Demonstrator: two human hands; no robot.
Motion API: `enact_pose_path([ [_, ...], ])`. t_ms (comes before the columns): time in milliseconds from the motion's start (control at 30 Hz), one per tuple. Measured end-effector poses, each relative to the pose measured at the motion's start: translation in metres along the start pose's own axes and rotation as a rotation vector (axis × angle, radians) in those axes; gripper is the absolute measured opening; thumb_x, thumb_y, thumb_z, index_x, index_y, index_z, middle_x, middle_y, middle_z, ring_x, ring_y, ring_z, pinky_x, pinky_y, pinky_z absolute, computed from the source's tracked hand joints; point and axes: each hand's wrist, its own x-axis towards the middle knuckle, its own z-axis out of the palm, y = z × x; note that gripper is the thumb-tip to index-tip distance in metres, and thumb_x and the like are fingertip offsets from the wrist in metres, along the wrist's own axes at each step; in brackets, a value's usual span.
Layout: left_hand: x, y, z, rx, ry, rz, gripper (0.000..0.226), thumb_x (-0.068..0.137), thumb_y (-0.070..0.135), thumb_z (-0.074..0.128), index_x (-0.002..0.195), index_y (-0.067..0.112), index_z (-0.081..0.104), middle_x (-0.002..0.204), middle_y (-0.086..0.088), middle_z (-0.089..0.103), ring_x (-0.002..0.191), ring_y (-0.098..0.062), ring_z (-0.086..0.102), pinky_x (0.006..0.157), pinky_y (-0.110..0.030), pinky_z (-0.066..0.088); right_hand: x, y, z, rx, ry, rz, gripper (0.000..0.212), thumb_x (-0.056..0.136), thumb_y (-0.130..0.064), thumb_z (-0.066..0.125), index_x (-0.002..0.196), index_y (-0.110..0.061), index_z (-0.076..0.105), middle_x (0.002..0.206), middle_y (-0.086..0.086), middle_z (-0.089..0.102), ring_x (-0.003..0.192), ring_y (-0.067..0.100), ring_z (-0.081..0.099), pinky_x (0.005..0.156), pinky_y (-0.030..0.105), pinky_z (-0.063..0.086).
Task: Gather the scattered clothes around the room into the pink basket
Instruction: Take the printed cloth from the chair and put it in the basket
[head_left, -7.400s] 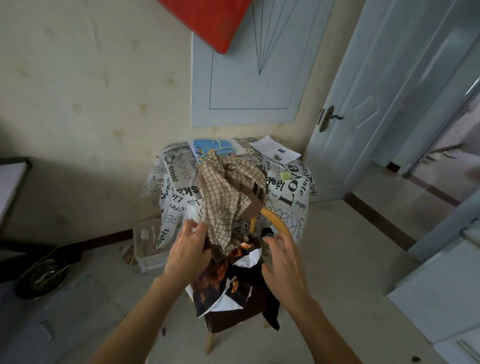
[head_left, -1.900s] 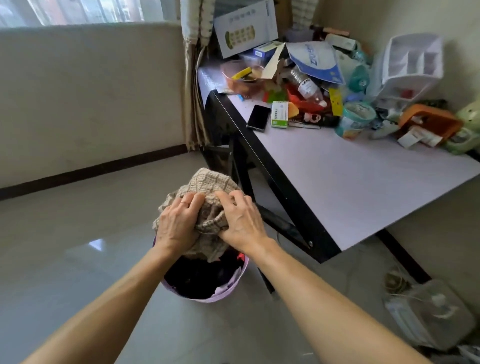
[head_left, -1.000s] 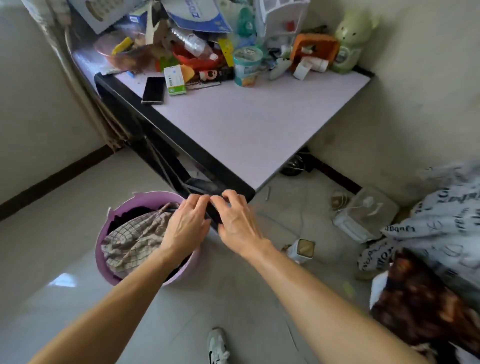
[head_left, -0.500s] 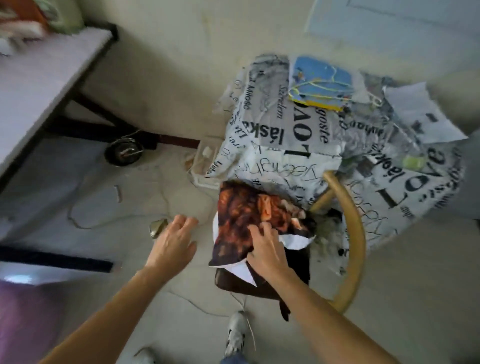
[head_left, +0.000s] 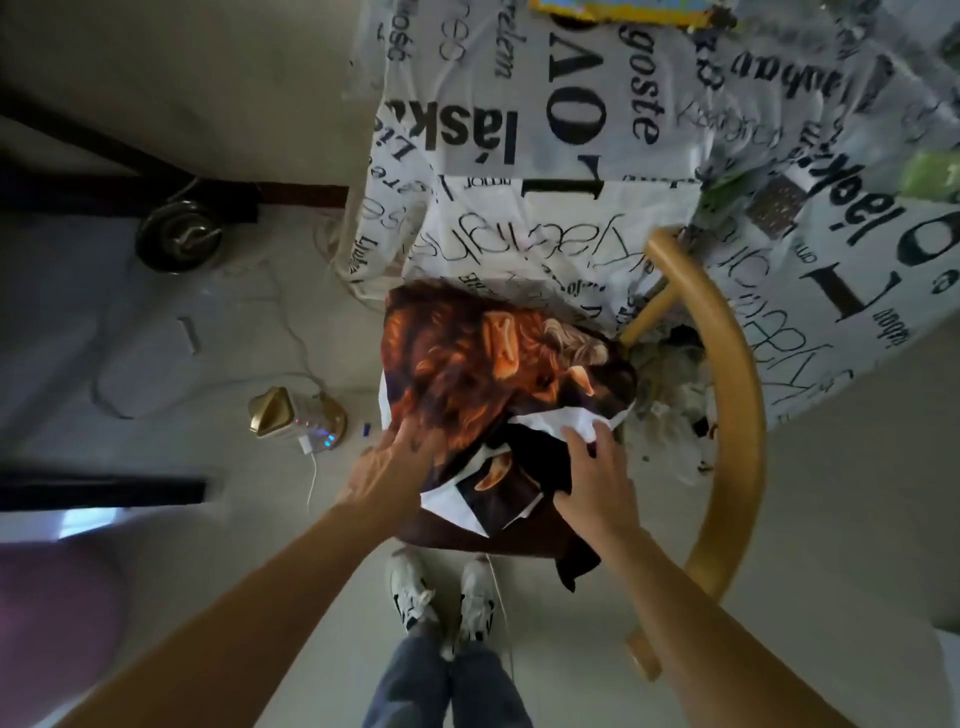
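Note:
A garment with a brown-orange animal print (head_left: 483, 364) lies crumpled on the seat of a wooden chair (head_left: 727, 395), with white and black cloth (head_left: 540, 457) under it. My left hand (head_left: 400, 462) lies on the print's lower left edge, fingers spread flat. My right hand (head_left: 597, 478) lies on the white and black cloth at the garment's right side; its fingertips are hidden in the folds. The pink basket (head_left: 47, 618) shows as a blurred shape at the lower left edge.
A table draped in a white cloth with black lettering (head_left: 571, 156) stands right behind the chair. A gold gadget with a white cable (head_left: 296, 415) sits on the floor to the left. A dark pan (head_left: 179, 236) lies by the wall. My shoes (head_left: 441, 597) stand below the chair.
I dropped the checked cloth in the basket and turned to the chair. Since half a second ago my left hand has come onto the printed garment and my right hand slid to its lower right.

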Motion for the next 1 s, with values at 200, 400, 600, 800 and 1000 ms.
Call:
enact_pose_path([
  [200,0.026,0.012,0.053,-0.054,-0.101,-0.001,0.102,0.069,0.001,0.070,0.146,0.034,0.013,0.139,-0.004,0.027,0.128,-0.034,0.036,0.088,-0.042,0.050,0.081,0.020,0.006,-0.016,0.051,0.045,0.109,0.068,-0.035,0.082,0.150,-0.032,0.009,0.158,0.016,0.001,0.142,0.045,0.007,0.109,0.060,0.026],
  [400,0.051,-0.003,0.100,-0.155,-0.269,-0.118,0.104,0.067,0.015,0.080,0.144,0.033,0.012,0.145,-0.006,0.013,0.119,-0.042,0.041,0.088,-0.049,0.051,0.126,0.013,0.042,0.102,-0.308,0.193,0.133,0.060,-0.059,0.081,0.145,-0.040,-0.019,0.160,0.009,0.002,0.144,0.041,-0.001,0.113,0.064,0.011],
  [600,0.077,-0.002,0.119,-0.405,-0.323,-0.096,0.096,0.075,0.000,0.063,0.151,0.022,0.008,0.145,-0.012,0.024,0.120,-0.044,0.046,0.096,-0.046,0.045,0.078,-0.033,0.104,0.056,-0.336,0.077,0.139,0.050,-0.068,0.079,0.145,-0.038,-0.018,0.155,0.003,0.006,0.141,0.038,0.010,0.107,0.070,0.016],
  [800,0.085,0.003,0.101,-0.578,-0.394,0.089,0.097,0.072,0.002,0.054,0.151,0.024,0.003,0.136,-0.014,0.048,0.122,-0.031,0.050,0.100,-0.033,0.042,0.077,-0.041,0.132,-0.043,-0.049,0.114,0.089,0.075,-0.041,0.072,0.143,-0.032,0.016,0.133,0.006,0.039,0.119,0.034,0.039,0.095,0.057,0.038],
  [1000,0.090,0.013,0.074,-0.555,-0.196,0.050,0.106,0.068,0.018,0.065,0.150,0.033,0.000,0.118,-0.009,0.053,0.108,-0.034,0.056,0.083,-0.034,0.049,0.101,-0.017,0.103,0.281,0.341,-0.038,0.012,0.090,-0.016,0.054,0.101,-0.012,0.056,0.094,0.014,0.057,0.087,0.036,0.054,0.067,0.039,0.042],
])
